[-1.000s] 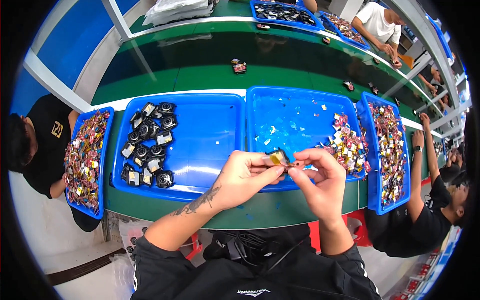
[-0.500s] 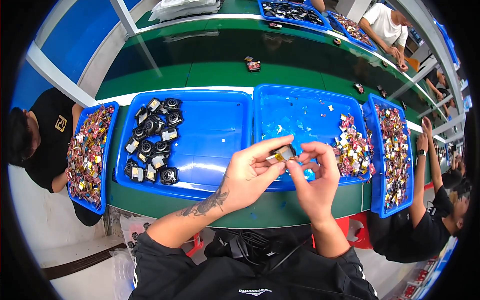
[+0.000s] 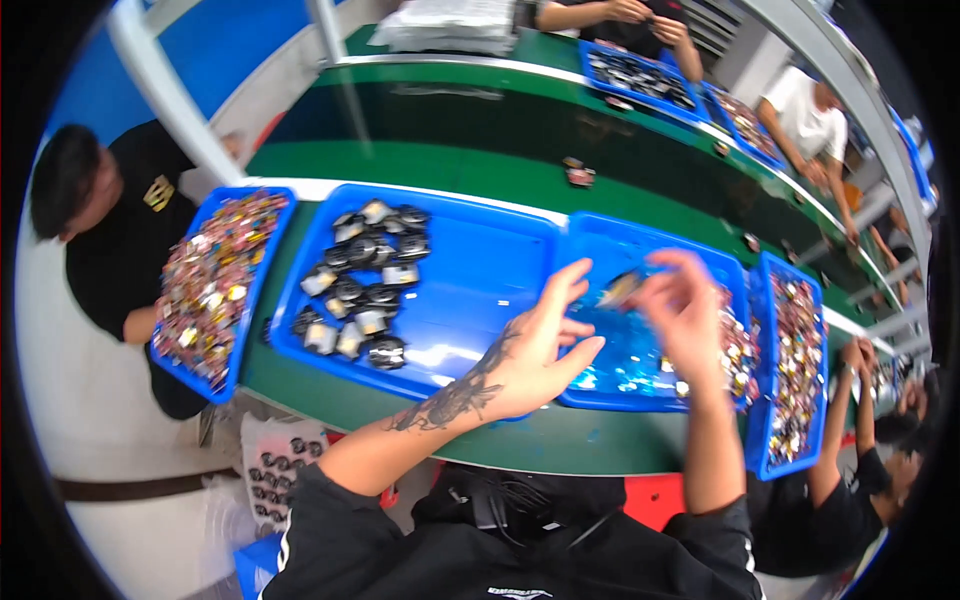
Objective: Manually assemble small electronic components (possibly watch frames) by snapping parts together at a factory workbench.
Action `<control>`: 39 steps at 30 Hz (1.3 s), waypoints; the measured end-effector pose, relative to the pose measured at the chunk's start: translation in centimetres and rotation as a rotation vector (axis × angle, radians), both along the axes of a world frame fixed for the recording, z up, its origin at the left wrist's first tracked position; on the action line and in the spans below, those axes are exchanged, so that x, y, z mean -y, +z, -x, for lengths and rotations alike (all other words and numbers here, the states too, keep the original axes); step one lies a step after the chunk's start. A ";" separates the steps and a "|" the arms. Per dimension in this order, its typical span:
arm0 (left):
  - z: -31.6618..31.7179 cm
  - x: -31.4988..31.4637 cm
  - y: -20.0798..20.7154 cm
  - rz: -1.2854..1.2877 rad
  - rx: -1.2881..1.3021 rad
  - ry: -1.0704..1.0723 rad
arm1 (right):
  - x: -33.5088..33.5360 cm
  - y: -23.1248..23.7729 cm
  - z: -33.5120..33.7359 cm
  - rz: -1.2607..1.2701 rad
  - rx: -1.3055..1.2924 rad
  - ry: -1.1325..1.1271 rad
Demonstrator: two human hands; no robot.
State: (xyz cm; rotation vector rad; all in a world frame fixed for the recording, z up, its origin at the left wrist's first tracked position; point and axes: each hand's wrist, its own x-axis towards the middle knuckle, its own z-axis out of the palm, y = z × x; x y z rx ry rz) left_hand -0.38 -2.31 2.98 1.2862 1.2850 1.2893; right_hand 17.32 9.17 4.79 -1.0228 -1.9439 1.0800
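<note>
My left hand [image 3: 548, 350] is open and holds nothing, its fingers spread near the border between the two large blue trays. Over the right-hand blue tray [image 3: 650, 235], my right hand [image 3: 688, 312] is smeared by motion. A small black electronic module [image 3: 622, 290] with a pale face sits at its fingertips, and the thumb and index finger seem to pinch it. In the left-hand blue tray [image 3: 480, 270] lie several black watch-like modules [image 3: 365, 240], some with round faces and others showing silvery square pieces. Small red, white and gold parts [image 3: 738, 345] are heaped at the right end of the right-hand tray.
Narrow blue bins of mixed small parts flank the trays, one at left [image 3: 215, 285] and one at right [image 3: 795, 360]. Behind runs a green conveyor belt [image 3: 450, 150] with a loose module [image 3: 578, 172]. Co-workers sit left, right and across. Metal posts [image 3: 165, 90] rise at the left.
My hands have parted. The left let go of the module and opened; the right carried it up and to the right. The view has shifted, so trays appear lower and farther right.
</note>
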 end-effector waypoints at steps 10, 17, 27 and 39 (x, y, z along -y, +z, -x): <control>13.5 0.0 -0.5 -0.140 -1.375 0.489 | -27.0 -6.6 -7.7 -0.055 0.633 -0.528; 15.8 -3.6 -2.2 -0.057 -1.570 0.081 | -24.9 -4.6 -10.1 -0.217 0.425 -0.725; 14.6 -5.1 0.3 -0.098 -1.304 0.346 | -9.1 2.3 -14.1 -0.359 0.667 -0.384; 0.2 -4.2 1.5 0.117 0.605 -0.082 | -0.4 1.4 -13.1 0.053 -0.086 -0.218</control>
